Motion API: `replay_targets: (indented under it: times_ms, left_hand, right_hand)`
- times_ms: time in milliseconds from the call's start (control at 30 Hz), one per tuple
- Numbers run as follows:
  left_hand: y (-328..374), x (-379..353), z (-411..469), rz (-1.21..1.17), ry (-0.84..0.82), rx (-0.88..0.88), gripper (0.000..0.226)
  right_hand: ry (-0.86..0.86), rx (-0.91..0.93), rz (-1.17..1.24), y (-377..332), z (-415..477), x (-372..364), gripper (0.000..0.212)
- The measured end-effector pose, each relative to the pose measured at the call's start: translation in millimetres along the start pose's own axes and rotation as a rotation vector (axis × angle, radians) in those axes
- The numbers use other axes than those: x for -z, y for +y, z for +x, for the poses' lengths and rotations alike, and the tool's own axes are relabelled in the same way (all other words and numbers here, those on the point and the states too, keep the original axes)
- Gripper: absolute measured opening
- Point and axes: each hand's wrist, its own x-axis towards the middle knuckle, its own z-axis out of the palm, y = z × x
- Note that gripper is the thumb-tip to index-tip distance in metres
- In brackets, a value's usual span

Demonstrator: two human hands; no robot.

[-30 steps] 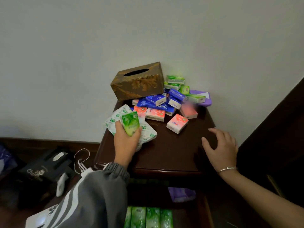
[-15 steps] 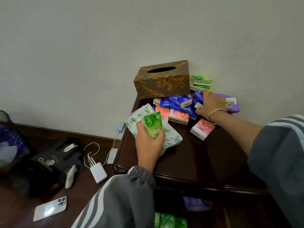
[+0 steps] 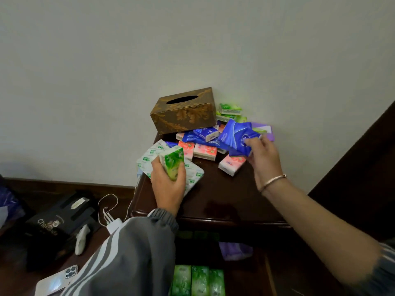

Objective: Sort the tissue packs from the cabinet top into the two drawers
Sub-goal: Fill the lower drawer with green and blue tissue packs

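My left hand (image 3: 168, 184) grips a green tissue pack (image 3: 172, 162) upright above the left side of the dark wooden cabinet top (image 3: 222, 199). My right hand (image 3: 264, 157) pinches a blue tissue pack (image 3: 236, 136), lifted over the pile. The pile holds blue packs (image 3: 205, 133), pink packs (image 3: 205, 152), a separate pink pack (image 3: 232, 164), green packs (image 3: 230, 108) at the back and a white-green pack (image 3: 149, 159) under my left hand. Below, an open drawer (image 3: 267, 274) holds a row of green packs (image 3: 198, 280) and a purple pack (image 3: 235, 251).
A brown patterned tissue box (image 3: 183, 113) stands at the back of the cabinet against the wall. A purple item (image 3: 267, 130) lies behind the pile. On the floor to the left are a black box (image 3: 55, 223), a white charger with cable (image 3: 113, 224) and a phone (image 3: 55, 280).
My right hand reached from the cabinet's front right into the pile and has lifted a blue pack. My left hand still holds the green pack.
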Motion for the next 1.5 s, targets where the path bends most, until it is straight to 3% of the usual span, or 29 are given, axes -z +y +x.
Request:
replay_targets:
  times_ms: [67,133,267,367,467,567,667,800,967,1067,1167,1267,1400,1500]
  left_hand:
    - [14.5,2.6,-10.7,0.009,-0.005,-0.039,0.033]
    - [31.8,5.7,-26.6,-0.092,-0.069,0.043,0.031]
    - [63.0,16.5,-66.5,-0.443,-0.332,0.491,0.02]
    - [78.4,37.2,-91.0,-0.626,-0.583,0.674,0.048]
    - [85.4,53.9,-105.0,-0.556,-0.757,0.706,0.065]
    - [88.4,59.4,-117.6,-0.48,-0.801,0.762,0.078]
    - [92.1,62.6,-127.7,-0.514,-0.854,0.786,0.073]
    - [88.9,55.1,-129.0,-0.6,-0.8,0.755,0.056]
    - [78.9,42.6,-113.8,-0.446,-0.638,0.678,0.054]
    - [61.2,42.9,-88.1,-0.406,-0.507,0.642,0.054]
    - [41.8,48.5,-53.8,-0.434,-0.39,0.596,0.059]
    - [23.7,52.0,-26.7,-0.463,-0.347,0.57,0.062]
    - [-1.7,54.0,-19.1,-0.468,-0.414,0.566,0.065]
    - [-15.3,61.3,-17.5,-0.526,-0.522,0.571,0.066]
  right_hand:
    - [-0.078,-0.162,0.158,-7.5,-34.9,2.3,0.013]
    - [-0.157,-0.244,0.232,-9.8,-63.5,7.6,0.014]
    - [-0.163,-0.338,0.234,-4.7,-104.0,15.1,0.014]
    - [-0.135,-0.4,0.194,2.1,-125.9,22.9,0.018]
    - [-0.189,-0.447,0.08,6.3,-146.7,33.5,0.019]
    - [-0.304,-0.366,-0.081,7.2,-164.3,42.3,0.021]
    - [-0.378,-0.188,-0.234,3.6,-175.7,51.0,0.017]
    - [-0.429,-0.135,-0.318,1.9,-176.0,58.8,0.017]
    - [-0.611,-0.231,-0.304,6.0,-155.8,73.8,0.017]
    - [-0.495,-0.168,-0.442,14.4,-126.6,82.7,0.021]
    - [-0.367,-0.066,-0.554,19.1,-90.8,80.8,0.013]
    - [-0.313,0.03,-0.716,24.2,-49.1,61.0,0.012]
    - [-0.269,0.174,-0.869,36.4,8.4,11.0,0.026]
    - [-0.219,0.184,-0.892,48.0,45.3,-25.3,0.035]
